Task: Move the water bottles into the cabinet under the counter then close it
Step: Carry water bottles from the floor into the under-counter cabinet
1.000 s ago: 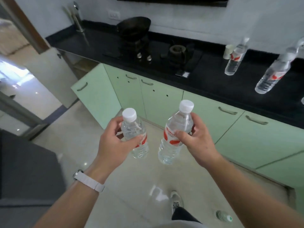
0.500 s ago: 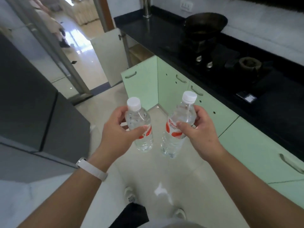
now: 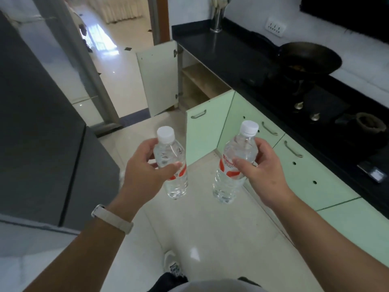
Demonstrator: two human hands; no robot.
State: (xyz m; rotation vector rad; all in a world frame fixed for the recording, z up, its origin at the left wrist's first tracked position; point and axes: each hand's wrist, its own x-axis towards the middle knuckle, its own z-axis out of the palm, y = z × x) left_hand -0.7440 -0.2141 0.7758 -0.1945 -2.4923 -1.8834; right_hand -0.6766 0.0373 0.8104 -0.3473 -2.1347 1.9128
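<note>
My left hand (image 3: 145,170) grips a clear water bottle (image 3: 173,165) with a white cap and red label, held upright over the floor. My right hand (image 3: 261,171) grips a second, like bottle (image 3: 233,163), a little to the right and tilted slightly. Ahead, at the far end of the black counter (image 3: 227,57), an under-counter cabinet (image 3: 200,85) stands open: its pale door (image 3: 157,76) swings out to the left and a wooden shelf shows inside. A nearer green door (image 3: 205,133) is also swung open.
Green cabinet fronts (image 3: 311,178) with metal handles run along the right under the counter. A dark wok (image 3: 307,57) sits on the stove. A grey fridge (image 3: 42,131) stands at left. A doorway (image 3: 109,39) opens to another room beyond. My shoe (image 3: 172,264) is on the tiled floor.
The view has swung left along the counter: the bottles on the counter have left the frame and the open end cabinet is now closer. Both hands still hold their bottles.
</note>
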